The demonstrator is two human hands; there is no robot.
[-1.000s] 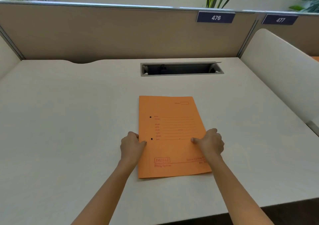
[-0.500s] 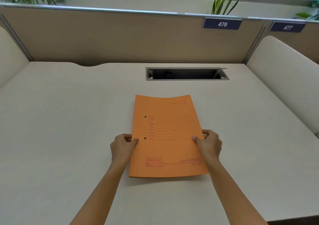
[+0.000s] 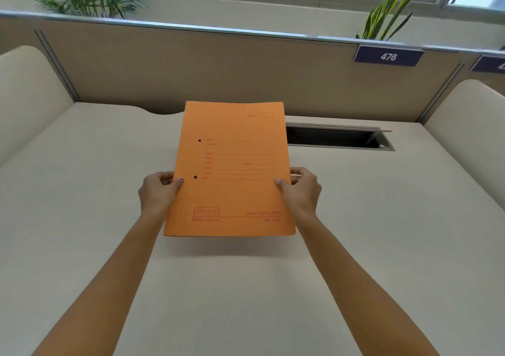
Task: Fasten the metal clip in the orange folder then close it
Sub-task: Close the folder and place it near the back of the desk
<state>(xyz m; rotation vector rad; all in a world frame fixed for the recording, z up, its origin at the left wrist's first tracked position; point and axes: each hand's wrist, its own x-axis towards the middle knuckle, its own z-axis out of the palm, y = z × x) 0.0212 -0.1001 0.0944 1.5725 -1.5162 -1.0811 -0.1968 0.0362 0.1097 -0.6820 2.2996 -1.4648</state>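
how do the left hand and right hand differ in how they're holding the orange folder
The left hand grips the orange paper folder at its punched-hole edge, while the right hand grips the opposite, plain edge. The left hand's thumb lies beside the lower hole, its nail visibly painted; the right hand's thumb rests near the printed lines, its nail colour unclear. Both pinch at about the same height, thumbs on the front cover, holding the closed folder above the beige desk.

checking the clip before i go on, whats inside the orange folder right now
Nothing inside shows. The orange folder is closed, held above the desk by the left hand and right hand; only its printed cover and two punch holes are visible.
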